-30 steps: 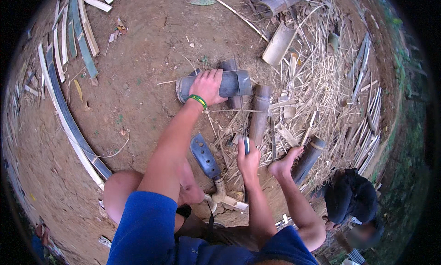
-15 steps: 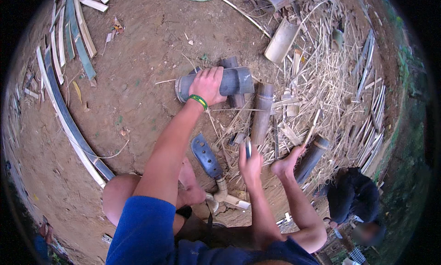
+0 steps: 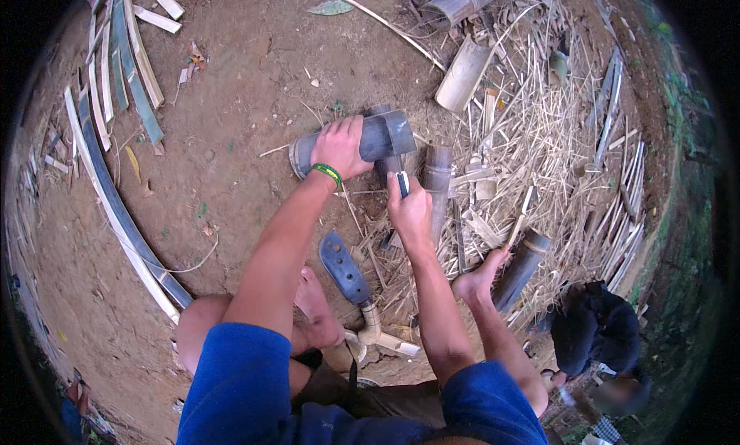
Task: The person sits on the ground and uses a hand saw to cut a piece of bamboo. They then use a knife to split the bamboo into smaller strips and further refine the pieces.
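My left hand [image 3: 341, 148] wraps over a thick, dark bamboo section [image 3: 388, 134], pressing it down across another bamboo piece [image 3: 380, 109]. A green and yellow band circles that wrist. My right hand [image 3: 411, 211] is closed around a small dark tool with a pale edge [image 3: 403, 184], just below the bamboo's right end; its exact kind is hidden in the fist. Directly beneath the right hand stretches a brownish bamboo tube [image 3: 438, 171]. A broad cleaver [image 3: 344, 266] with holes in its blade lies between my feet, its pale handle toward me.
Shavings and thin strips [image 3: 532, 144] cover the ground at right. A split bamboo half [image 3: 465, 75] and whole tubes [image 3: 462, 4] lie farther off. Long bamboo slats [image 3: 116, 202] curve along the left. A dark tube [image 3: 521, 270] rests by my right foot. Another person [image 3: 590, 329] crouches at lower right.
My right hand has moved up and slightly left, bringing the small tool to the bamboo section's right end. My left hand keeps its hold on the bamboo.
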Demonstrator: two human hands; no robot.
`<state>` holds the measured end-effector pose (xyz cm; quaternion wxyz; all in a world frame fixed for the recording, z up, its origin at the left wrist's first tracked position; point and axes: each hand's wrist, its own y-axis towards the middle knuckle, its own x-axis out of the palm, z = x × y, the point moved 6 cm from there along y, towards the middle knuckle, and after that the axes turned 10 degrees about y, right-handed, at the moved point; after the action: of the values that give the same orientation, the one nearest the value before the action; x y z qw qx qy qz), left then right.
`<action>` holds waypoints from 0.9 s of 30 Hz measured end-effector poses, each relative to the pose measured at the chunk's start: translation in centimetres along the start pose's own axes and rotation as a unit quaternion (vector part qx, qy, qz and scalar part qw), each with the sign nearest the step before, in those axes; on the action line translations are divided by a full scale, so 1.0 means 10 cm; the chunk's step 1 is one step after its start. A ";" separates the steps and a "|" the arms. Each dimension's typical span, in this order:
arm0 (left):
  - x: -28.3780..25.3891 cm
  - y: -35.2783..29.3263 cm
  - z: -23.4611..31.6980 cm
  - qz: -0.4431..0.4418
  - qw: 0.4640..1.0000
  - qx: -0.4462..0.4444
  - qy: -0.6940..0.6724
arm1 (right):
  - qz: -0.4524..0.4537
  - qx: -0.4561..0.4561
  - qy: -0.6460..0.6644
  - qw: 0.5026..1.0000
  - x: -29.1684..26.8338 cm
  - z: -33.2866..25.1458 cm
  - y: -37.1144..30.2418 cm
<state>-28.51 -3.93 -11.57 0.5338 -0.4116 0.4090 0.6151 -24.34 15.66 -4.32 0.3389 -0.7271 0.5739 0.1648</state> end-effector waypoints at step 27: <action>-0.01 -0.12 -0.14 -0.012 1.000 -0.018 0.014 | 0.030 -0.068 -0.019 0.997 -0.30 0.16 -1.01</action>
<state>-27.24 -5.21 -11.99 0.5279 -0.4344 0.4002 0.6102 -15.44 20.05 -0.55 0.2942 -0.7277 0.5763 0.2273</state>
